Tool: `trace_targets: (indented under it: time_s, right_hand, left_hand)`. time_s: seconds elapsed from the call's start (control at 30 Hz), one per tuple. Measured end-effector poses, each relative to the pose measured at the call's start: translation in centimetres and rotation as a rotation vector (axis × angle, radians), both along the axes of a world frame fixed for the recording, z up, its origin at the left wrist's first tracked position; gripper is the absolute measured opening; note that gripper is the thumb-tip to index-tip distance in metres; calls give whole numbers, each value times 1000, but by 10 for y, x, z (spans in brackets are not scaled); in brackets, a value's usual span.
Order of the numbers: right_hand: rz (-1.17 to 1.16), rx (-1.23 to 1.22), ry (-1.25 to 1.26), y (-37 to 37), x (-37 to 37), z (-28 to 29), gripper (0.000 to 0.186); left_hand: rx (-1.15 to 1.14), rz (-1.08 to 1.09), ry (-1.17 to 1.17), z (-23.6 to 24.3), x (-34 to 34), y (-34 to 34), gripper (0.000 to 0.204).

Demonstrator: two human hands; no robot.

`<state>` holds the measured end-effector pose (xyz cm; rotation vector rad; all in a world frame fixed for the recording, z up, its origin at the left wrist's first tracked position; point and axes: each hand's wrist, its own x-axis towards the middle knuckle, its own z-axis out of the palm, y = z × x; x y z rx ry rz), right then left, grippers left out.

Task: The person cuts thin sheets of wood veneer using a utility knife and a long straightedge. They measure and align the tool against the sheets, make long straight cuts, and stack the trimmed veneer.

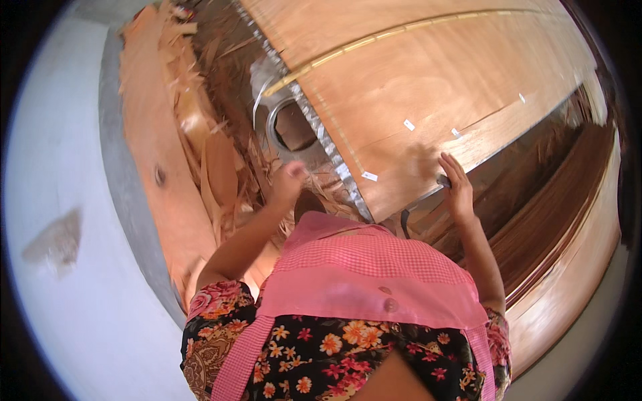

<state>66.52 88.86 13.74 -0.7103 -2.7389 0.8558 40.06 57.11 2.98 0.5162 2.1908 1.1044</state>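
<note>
A broad sheet of light brown wood veneer [428, 87] lies on a worktop in front of me, with small white tape pieces [370, 176] stuck on it. My right hand [457, 184] is at the sheet's near right edge, fingers stretched out over it. A small dark object [443, 180] sits by its thumb and appears to be held there. My left hand [289, 182] is off the left edge of the sheet, above wood scraps. Motion blurs its fingers, so whether it holds anything is unclear.
A thin yellow strip [374, 43] crosses the sheet. Ragged grey material [314, 120] lines its left edge. Beyond that are a round grey-rimmed container [271, 127], torn veneer scraps [214, 160] and a long veneer piece [144, 107] by the wall. Stacked dark wood sheets [555, 207] lie right.
</note>
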Motion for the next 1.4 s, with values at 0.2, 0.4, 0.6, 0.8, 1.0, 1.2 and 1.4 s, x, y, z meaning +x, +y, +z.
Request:
trace_targets:
  time_s: [0.2, 0.4, 0.6, 0.8, 1.0, 1.2, 1.4]
  right_hand:
    - [-494, -505, -13, -94, -7, -5, 39]
    - [-702, -1146, 345, -125, -101, -9, 53]
    - [-1060, -1558, 710, -127, -143, -26, 32]
    - [-1379, -1085, 784, -133, -138, -32, 20]
    - [-1367, -865, 708, -145, -133, -41, 22]
    - [-1281, -872, 676, -154, -139, -50, 25]
    - [-1192, -998, 787, -140, -166, -45, 25]
  left_hand:
    - [-351, -458, 853, 83, -147, 133, 35]
    - [-85, -778, 56, 70, -72, 134, 34]
    - [344, 22, -337, 39, -151, 196, 26]
    - [94, 286, -705, -1, -197, 240, 18]
    - [28, 21, -97, -59, -235, 250, 27]
    - [66, 4, -179, -81, -226, 228, 15]
    - [-39, -250, -914, 32, -40, 146, 10]
